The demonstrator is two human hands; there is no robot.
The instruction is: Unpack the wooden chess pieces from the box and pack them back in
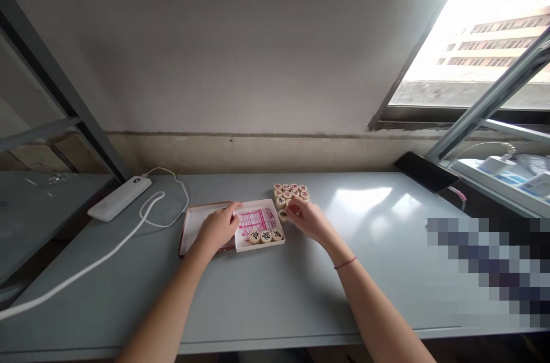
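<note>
A white plastic tray (260,246) holds several Chinese chess pieces (266,236) in a row along its near side, over a sheet with pink lines. The box lid (193,227), white inside with a brown-red edge, lies against its left. My left hand (217,228) is closed at the tray's left edge, thumb and index finger on it. My right hand (307,219) is at the near side of a block of Chinese chess pieces (287,194), with red and black characters. Its fingers are pinched on a chess piece, mostly hidden by them. Another piece (282,214) sits beside the fingertips.
On the left lie a white power bank (120,198) and a white cable (107,260) running across the grey table (266,306). A black phone (426,172) and a white power strip (494,177) are at the right. Metal frame posts rise on both sides; a wall stands behind.
</note>
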